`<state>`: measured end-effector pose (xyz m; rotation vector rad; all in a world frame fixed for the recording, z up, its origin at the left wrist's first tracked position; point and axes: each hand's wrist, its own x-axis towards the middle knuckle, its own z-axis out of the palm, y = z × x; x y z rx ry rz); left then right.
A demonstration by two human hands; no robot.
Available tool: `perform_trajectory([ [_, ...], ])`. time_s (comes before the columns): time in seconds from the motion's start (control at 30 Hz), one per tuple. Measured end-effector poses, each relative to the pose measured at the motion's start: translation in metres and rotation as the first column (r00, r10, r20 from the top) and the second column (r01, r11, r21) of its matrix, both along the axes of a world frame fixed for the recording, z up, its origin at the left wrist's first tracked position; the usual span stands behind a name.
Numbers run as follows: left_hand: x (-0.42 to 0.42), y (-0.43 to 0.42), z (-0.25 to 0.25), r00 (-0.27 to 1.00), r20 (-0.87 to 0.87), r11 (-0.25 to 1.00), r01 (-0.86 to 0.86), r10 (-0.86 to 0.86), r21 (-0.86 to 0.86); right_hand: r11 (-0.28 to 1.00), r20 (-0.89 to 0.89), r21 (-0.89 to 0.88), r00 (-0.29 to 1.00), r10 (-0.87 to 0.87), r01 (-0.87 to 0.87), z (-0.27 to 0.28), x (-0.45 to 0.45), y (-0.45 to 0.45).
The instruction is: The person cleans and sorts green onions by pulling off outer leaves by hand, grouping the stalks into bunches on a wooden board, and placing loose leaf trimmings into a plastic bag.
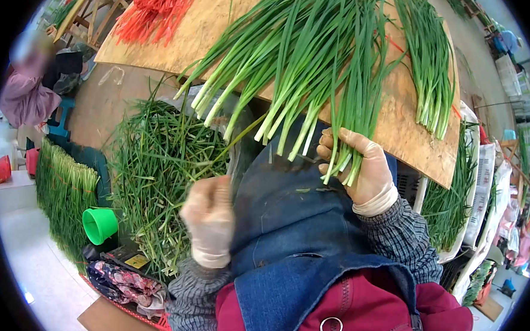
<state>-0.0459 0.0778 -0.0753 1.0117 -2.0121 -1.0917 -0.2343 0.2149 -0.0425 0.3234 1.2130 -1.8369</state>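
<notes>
My right hand (361, 166) is closed around the white-green lower ends of a small bunch of garlic chives (360, 94), whose leaves reach up over the board. A larger spread of garlic chives (295, 50) lies beside it, stems hanging past the board's near edge. My left hand (209, 219), blurred by motion, makes a fist over the edge of a heap of loose leaves and trimmings (158, 183). What it may hold cannot be made out. A yellowish leaf (239, 137) slants down toward that hand. Both hands wear thin pale gloves.
The wooden board (423, 145) carries another chive bunch (427, 61) and red ties (152, 12). Standing chives (68, 182) and a green bucket (100, 225) are at left. Crated chives (453, 203) stand at right. A person (30, 94) sits at upper left.
</notes>
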Motion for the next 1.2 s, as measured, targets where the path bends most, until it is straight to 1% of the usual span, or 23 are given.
perform_trajectory([
  [0.03,-0.015,0.005,0.006,0.989,-0.051,0.978,0.131,-0.141,-0.164,0.999,0.000,-0.013,0.999,0.035,-0.035,-0.002,-0.003,0.003],
  [0.07,-0.032,0.012,0.018,0.977,-0.038,0.943,0.192,-0.210,-0.271,0.997,-0.003,-0.026,0.998,0.069,-0.069,-0.002,-0.005,0.004],
  [0.1,-0.043,0.017,0.018,0.967,0.034,0.920,0.250,-0.251,-0.304,0.999,0.036,-0.034,0.999,0.018,-0.017,0.004,-0.003,0.002],
  [0.13,-0.059,0.022,0.028,0.959,0.105,0.873,0.284,-0.264,-0.396,0.993,0.063,-0.111,0.997,0.032,-0.025,0.003,-0.005,0.006],
  [0.2,-0.081,0.030,0.038,0.892,0.385,0.860,0.376,-0.236,-0.344,0.965,0.116,-0.261,0.991,0.064,-0.032,-0.001,-0.012,0.018],
  [0.3,-0.101,0.034,0.019,0.867,0.440,0.870,0.388,-0.233,-0.305,0.963,0.093,-0.266,0.993,0.074,-0.047,0.004,-0.012,0.019],
  [0.33,-0.102,0.034,0.014,0.880,0.403,0.867,0.388,-0.249,-0.313,0.960,0.085,-0.273,0.992,0.089,-0.062,0.004,-0.013,0.020],
  [0.4,-0.105,0.034,0.008,0.902,0.329,0.860,0.388,-0.280,-0.332,0.996,0.017,-0.074,0.998,0.059,-0.058,0.004,-0.008,0.012],
  [0.43,-0.102,0.033,0.010,0.898,0.293,0.877,0.405,-0.328,-0.259,0.998,-0.021,0.027,0.998,0.051,-0.050,0.005,-0.005,0.006],
  [0.47,-0.098,0.034,0.012,0.921,0.221,0.884,0.375,-0.321,-0.278,0.995,-0.080,0.093,0.996,0.041,-0.034,0.005,-0.001,0.003],
  [0.53,-0.087,0.039,0.020,0.947,0.077,0.897,0.321,-0.313,-0.305,0.991,-0.136,0.130,0.990,0.041,-0.024,0.009,0.006,-0.006],
  [0.6,-0.079,0.041,0.032,0.912,0.121,0.831,0.407,-0.392,-0.379,0.992,-0.178,0.066,0.977,0.113,-0.103,0.005,0.010,-0.006],
  [0.67,-0.076,0.041,0.036,0.854,0.217,0.758,0.519,-0.472,-0.394,0.993,-0.138,0.042,0.984,0.117,-0.112,0.005,0.010,-0.005],
  [0.73,-0.071,0.039,0.037,0.795,0.115,0.754,0.603,-0.596,-0.263,0.992,-0.120,0.009,0.985,0.127,-0.127,0.005,0.007,-0.002],
  [0.77,-0.068,0.036,0.037,0.760,0.057,0.739,0.644,-0.648,-0.197,0.998,-0.019,0.035,0.998,0.062,-0.061,0.008,0.009,-0.003],
  [0.87,-0.063,0.023,0.040,0.731,-0.138,0.742,0.667,-0.668,-0.062,0.985,0.026,-0.121,0.992,0.123,-0.119,-0.006,0.001,0.009],
  [0.93,-0.075,0.016,0.034,0.863,-0.029,0.790,0.448,-0.505,-0.418,0.988,0.053,-0.129,0.994,0.098,-0.091,-0.004,0.002,0.008],
  [0.97,-0.083,0.014,0.036,0.898,0.162,0.763,0.434,-0.409,-0.479,0.987,0.078,-0.142,0.993,0.090,-0.078,-0.009,0.001,0.010],
  [1.0,-0.091,0.011,0.038,0.898,0.339,0.726,0.430,-0.282,-0.537,0.986,0.103,-0.154,0.991,0.083,-0.066,-0.012,0.000,0.011],
  [1.03,-0.100,0.006,0.027,0.900,0.396,0.669,0.407,-0.180,-0.622,0.976,0.083,-0.211,0.994,0.076,-0.057,-0.012,0.001,0.011],
  [1.1,-0.115,-0.008,0.006,0.876,0.482,0.520,0.395,0.035,-0.757,0.955,0.157,-0.296,0.984,0.086,-0.036,-0.015,-0.001,0.015],
  [1.13,-0.116,-0.011,0.002,0.910,0.414,0.526,0.343,0.020,-0.779,0.942,0.195,-0.336,0.977,0.088,-0.017,-0.016,-0.002,0.017],
  [1.2,-0.112,-0.017,0.001,0.938,0.336,0.650,0.309,-0.087,-0.695,0.954,0.161,-0.300,0.985,0.067,-0.016,-0.011,-0.001,0.019],
])
